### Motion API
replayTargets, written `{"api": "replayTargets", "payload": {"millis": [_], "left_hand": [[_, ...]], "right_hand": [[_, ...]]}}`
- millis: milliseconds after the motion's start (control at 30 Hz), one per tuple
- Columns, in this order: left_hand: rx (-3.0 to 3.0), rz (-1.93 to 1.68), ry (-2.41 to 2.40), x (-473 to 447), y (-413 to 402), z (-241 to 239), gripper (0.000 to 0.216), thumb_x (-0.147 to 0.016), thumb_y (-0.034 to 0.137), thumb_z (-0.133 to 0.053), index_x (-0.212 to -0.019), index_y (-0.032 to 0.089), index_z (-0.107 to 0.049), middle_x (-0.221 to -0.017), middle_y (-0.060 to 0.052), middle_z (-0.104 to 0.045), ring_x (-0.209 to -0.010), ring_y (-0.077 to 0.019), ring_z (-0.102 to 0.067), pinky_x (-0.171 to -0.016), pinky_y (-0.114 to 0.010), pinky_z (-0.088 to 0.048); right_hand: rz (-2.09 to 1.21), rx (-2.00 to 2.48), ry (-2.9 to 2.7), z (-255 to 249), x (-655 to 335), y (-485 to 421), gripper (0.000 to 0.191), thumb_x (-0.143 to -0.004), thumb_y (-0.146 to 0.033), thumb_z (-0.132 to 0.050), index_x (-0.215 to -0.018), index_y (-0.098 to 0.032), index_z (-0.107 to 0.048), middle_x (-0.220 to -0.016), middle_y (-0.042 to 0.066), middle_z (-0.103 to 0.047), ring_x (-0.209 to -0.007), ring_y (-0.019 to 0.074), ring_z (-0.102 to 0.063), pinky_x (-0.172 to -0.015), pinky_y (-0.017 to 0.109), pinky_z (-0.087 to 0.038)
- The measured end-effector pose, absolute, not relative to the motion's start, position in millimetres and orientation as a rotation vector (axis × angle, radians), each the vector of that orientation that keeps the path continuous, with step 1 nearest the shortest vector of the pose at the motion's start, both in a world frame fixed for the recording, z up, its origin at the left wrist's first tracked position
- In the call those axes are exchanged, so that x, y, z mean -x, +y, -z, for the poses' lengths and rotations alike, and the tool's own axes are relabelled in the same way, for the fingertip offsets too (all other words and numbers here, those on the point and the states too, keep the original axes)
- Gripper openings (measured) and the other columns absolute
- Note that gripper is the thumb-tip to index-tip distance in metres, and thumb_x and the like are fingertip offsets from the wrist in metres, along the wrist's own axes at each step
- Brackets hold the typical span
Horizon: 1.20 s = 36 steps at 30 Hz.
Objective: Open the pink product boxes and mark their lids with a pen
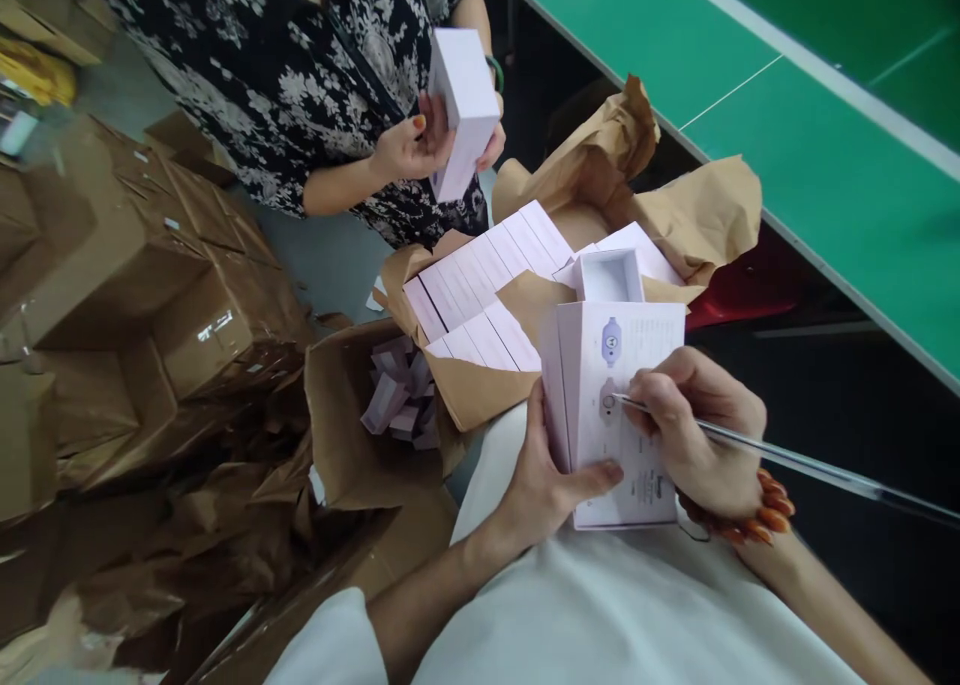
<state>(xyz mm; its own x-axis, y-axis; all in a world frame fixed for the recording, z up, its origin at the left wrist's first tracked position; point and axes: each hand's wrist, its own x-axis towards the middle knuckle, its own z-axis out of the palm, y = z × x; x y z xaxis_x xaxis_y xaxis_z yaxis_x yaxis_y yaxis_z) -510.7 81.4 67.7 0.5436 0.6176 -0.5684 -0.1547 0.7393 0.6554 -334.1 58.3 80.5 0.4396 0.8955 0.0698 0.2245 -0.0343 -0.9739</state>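
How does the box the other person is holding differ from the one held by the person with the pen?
The printed box in the person's left hand shows small pictures and text, while the co-worker's box has plain faces. A pen in the right hand touches the printed box; only the co-worker's hands touch the co-worker's box. Both are pale lilac and rectangular.

Loose white fabric top (600, 615), plain across the front, with soft broad folds over the torso. Wide white sleeve (326, 640) of matching fabric on the left arm (420, 615), open-cuffed, ending above the forearm. Strand of glossy orange oval beads (769, 505) around the wrist of the right hand (697, 425), the beads strung close together in a single row.
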Motion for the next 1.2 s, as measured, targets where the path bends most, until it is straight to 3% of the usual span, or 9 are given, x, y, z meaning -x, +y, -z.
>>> {"api": "replayTargets", "payload": {"millis": [100,300,533,667,1200], "left_hand": [[-0.557,-0.463,0.855,509.0,79.9,-70.9,0.121,-0.077,0.037,-0.105,-0.175,0.029,-0.035,-0.166,-0.018,-0.066,-0.154,-0.0455,-0.065,-0.132,-0.069,-0.052],[-0.546,-0.447,0.862,506.6,77.9,-76.8,0.123,-0.076,0.035,-0.104,-0.177,0.03,-0.034,-0.175,-0.017,-0.059,-0.161,-0.0458,-0.059,-0.133,-0.069,-0.051],[-0.561,-0.441,0.855,506.2,73.1,-73.1,0.12,-0.079,0.03,-0.1,-0.178,0.03,-0.033,-0.177,-0.017,-0.056,-0.165,-0.0449,-0.055,-0.138,-0.07,-0.045],[-0.567,-0.445,0.85,506.2,72.0,-72.6,0.119,-0.079,0.029,-0.099,-0.179,0.031,-0.033,-0.177,-0.017,-0.056,-0.164,-0.0453,-0.056,-0.137,-0.071,-0.045],[-0.593,-0.431,0.853,505.8,75.5,-76.3,0.116,-0.076,0.036,-0.103,-0.174,0.03,-0.041,-0.171,-0.016,-0.062,-0.159,-0.0463,-0.06,-0.131,-0.07,-0.053]], "right_hand": [[-0.681,1.578,-1.044,-79.4,337.1,56.9,0.036,-0.1,-0.042,-0.09,-0.078,-0.026,-0.065,-0.06,-0.005,-0.065,-0.047,0.011,-0.048,-0.043,0.025,-0.039],[-0.592,1.486,-1.101,-80.3,339.1,55.7,0.051,-0.097,-0.025,-0.092,-0.062,-0.024,-0.054,-0.055,-0.007,-0.056,-0.044,0.0072,-0.04,-0.041,0.024,-0.031],[-0.578,1.577,-1.069,-77.2,336.0,52.2,0.054,-0.1,-0.042,-0.089,-0.061,-0.026,-0.055,-0.052,-0.005,-0.053,-0.046,0.0099,-0.038,-0.04,0.028,-0.031],[-0.571,1.567,-1.084,-73.9,334.6,49.7,0.053,-0.095,-0.04,-0.095,-0.061,-0.025,-0.057,-0.054,-0.006,-0.056,-0.046,0.0103,-0.04,-0.041,0.028,-0.033],[-0.555,1.59,-1.067,-75.4,338.5,48.6,0.054,-0.101,-0.041,-0.087,-0.061,-0.026,-0.054,-0.053,-0.005,-0.052,-0.046,0.0104,-0.039,-0.04,0.028,-0.03]]}}
